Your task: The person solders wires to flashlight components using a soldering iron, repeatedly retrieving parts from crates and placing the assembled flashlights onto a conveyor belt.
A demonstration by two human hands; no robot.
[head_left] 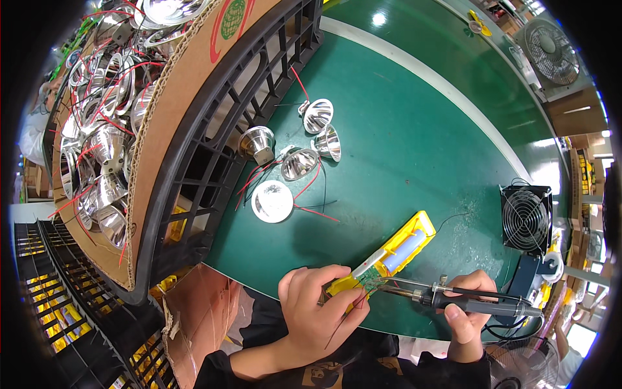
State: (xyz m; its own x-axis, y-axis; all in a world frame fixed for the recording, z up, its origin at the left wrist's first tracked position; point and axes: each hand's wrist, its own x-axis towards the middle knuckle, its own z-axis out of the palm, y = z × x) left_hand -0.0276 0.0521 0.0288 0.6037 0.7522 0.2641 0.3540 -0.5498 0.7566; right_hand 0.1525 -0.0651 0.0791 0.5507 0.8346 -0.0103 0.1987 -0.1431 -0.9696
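1. Here's the action, lower middle of the frame: a yellow case (pixel 421 223) lies slantwise on the green bench (pixel 402 168), its far end pointing up and to the right.
2. Inside it, a blue battery (pixel 404 251) lies lengthwise, and nearer the person there's a small green circuit board (pixel 370 281) with fine wires about it.
3. Left hand (pixel 319 303) now: fingers and thumb are closed on the near end of the yellow case, right beside the board, a thin reddish wire (pixel 334 332) trailing below the fingers.
4. And the right hand (pixel 470 314), lower right of centre: clamped around the dark handle of a soldering iron (pixel 424 296), thumb on the near side.
5. The iron points left, its tip right at the board; whether they actually touch is too fine to tell.
6. Over to the upper middle, five silver lamp cups (pixel 272 201) sit in a loose cluster, red and black wires sprawling out.
7. Upper left, a cardboard box (pixel 170 104) is heaped with more cups and red wires, a black crate (pixel 194 155) alongside it.
8. At the right, a square black fan (pixel 526 218) stands at the bench's edge, a dark box (pixel 520 280) just below it; a larger fan (pixel 547 53) shows upper right.
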